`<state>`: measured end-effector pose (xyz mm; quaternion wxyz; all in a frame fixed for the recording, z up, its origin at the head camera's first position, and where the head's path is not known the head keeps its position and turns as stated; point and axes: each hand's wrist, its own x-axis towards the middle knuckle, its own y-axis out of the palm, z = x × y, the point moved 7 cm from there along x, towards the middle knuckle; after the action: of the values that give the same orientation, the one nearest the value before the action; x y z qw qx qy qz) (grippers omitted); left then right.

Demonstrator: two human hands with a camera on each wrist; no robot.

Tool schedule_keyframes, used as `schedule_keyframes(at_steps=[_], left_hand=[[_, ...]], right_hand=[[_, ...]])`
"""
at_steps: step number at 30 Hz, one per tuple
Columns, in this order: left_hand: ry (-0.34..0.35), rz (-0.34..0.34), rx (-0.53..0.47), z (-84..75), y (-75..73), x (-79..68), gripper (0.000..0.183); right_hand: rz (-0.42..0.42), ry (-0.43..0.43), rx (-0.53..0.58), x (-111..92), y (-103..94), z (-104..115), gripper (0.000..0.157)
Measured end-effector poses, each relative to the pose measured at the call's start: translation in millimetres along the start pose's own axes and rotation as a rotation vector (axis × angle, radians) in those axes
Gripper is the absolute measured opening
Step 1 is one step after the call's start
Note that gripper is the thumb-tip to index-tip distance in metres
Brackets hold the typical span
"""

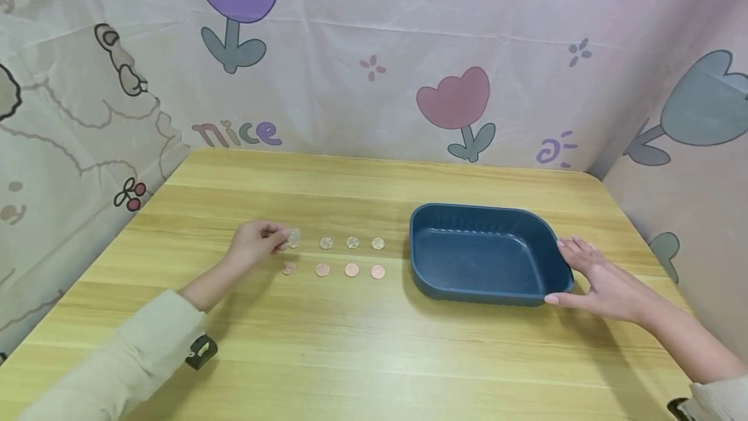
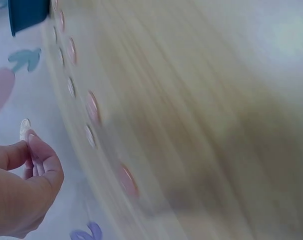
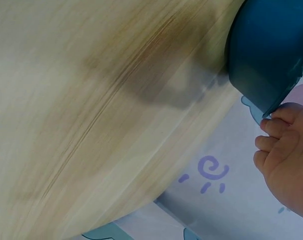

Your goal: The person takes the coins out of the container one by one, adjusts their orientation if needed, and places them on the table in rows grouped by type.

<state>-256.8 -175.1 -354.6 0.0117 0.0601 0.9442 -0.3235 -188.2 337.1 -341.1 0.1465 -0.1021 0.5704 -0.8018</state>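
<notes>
Fingers [image 2: 39, 150] of the left hand [image 1: 254, 245] are curled into a pinch on one silver coin [image 1: 294, 237], held at the left end of the back row just above the wooden table [image 1: 327, 349]; the left wrist view shows the same coin [image 2: 25, 129] upright between the fingertips, clear of the surface. Right hand [image 1: 602, 278] lies flat, fingers straight and slightly spread, touching the right rim of the blue tub [image 1: 485, 253]; the thumb sits at the front right corner. In the right wrist view the fingertips [image 3: 279, 127] meet the tub edge [image 3: 271, 50], though that frame is blurred, so contact depth is hard to judge. Three more silver coins [image 1: 352, 242] remain in the back row, four copper coins [image 1: 333, 270] in the front row, all lying just left of the tub. Tub interior shows nothing inside.
</notes>
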Motion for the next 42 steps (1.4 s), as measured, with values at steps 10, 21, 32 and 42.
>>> schedule_keyframes(at_steps=[10,21,32,42], left_hand=[[-0.076,-0.064,0.027,24.0,-22.7,-2.8,0.027],[-0.158,-0.004,0.098,53.6,-28.6,14.2,0.019],[-0.206,-0.03,0.262,52.7,-32.2,23.2,0.016],[-0.139,-0.09,0.287,39.4,-34.1,19.2,0.017]], right_hand=[[0.006,0.007,-0.003,3,0.5,0,0.099],[0.009,0.006,-0.002,4,1.8,-1,0.099],[0.02,0.016,-0.002,5,1.5,-2,0.1],[0.006,0.022,-0.042,3,-4.0,-3,0.101]])
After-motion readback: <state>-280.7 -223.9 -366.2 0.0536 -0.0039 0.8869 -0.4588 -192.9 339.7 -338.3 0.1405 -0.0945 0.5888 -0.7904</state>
